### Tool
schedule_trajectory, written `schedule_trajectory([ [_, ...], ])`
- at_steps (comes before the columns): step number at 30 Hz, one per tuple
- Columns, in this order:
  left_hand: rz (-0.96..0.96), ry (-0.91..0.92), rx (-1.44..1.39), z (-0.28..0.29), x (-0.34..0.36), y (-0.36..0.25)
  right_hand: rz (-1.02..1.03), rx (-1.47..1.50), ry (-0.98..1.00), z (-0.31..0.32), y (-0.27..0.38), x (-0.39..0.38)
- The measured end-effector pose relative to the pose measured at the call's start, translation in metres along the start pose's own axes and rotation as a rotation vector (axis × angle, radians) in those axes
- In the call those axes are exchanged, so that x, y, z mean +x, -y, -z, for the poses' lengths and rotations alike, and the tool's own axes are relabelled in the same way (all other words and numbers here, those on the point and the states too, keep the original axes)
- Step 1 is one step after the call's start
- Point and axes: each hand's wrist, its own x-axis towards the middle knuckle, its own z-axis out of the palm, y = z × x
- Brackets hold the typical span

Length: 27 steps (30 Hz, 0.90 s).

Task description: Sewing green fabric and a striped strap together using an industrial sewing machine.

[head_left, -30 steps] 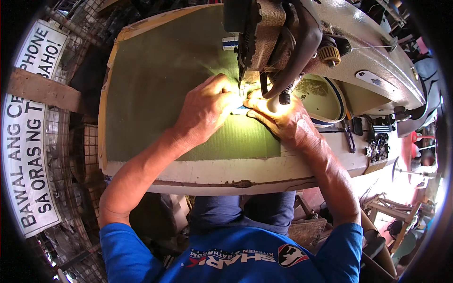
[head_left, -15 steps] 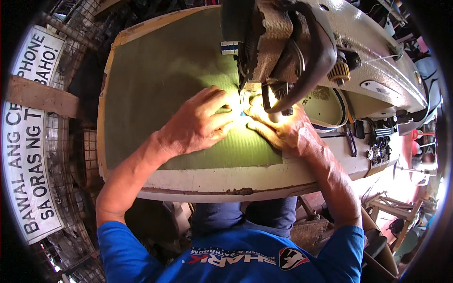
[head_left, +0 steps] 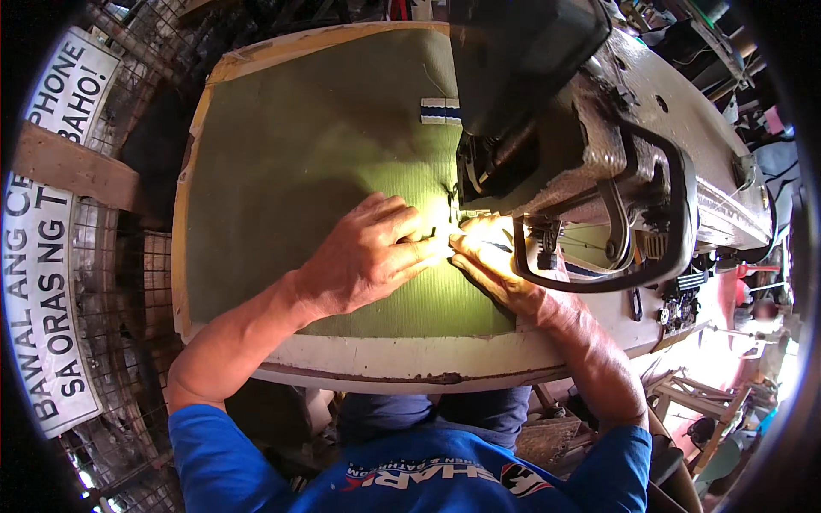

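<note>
Left hand [head_left: 363, 256], curled, and right hand [head_left: 498, 270], flatter, sit close together at a sewing machine [head_left: 711, 154].
Glare hides any pinch; the striped strap [head_left: 440, 111] beyond, on the green mat [head_left: 299, 145], shows fuller than a second ago.

On sewing machine [head_left: 684, 137]: looks like painted metal, pebbled, glossy | on green sheet [head_left: 299, 137]: looks matt, finely ribbed | on table edge [head_left: 402, 355]: looks smooth, chipped | on striped patch [head_left: 440, 111]: looks like woven cloth | on plank [head_left: 77, 167]: looks like rough wood | on shirt [head_left: 419, 453]: looks like matt cloth
</note>
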Motion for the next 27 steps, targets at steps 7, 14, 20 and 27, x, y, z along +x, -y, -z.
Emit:
schedule_trajectory([
  [7,0.014,-0.04,-0.02,-0.003,0.0,0.0,0.016,-0.02,-0.008,0.001,0.007,0.007],
  [14,0.001,-0.015,0.035,0.0,0.0,-0.002,0.027,-0.037,-0.019,0.002,0.012,0.01],
  [20,-0.038,-0.054,0.053,0.002,0.002,-0.003,0.045,-0.071,-0.033,0.011,0.019,0.016],
  [27,0.006,-0.033,0.021,-0.001,0.001,-0.003,-0.032,-0.066,-0.094,-0.007,0.014,-0.006],
])
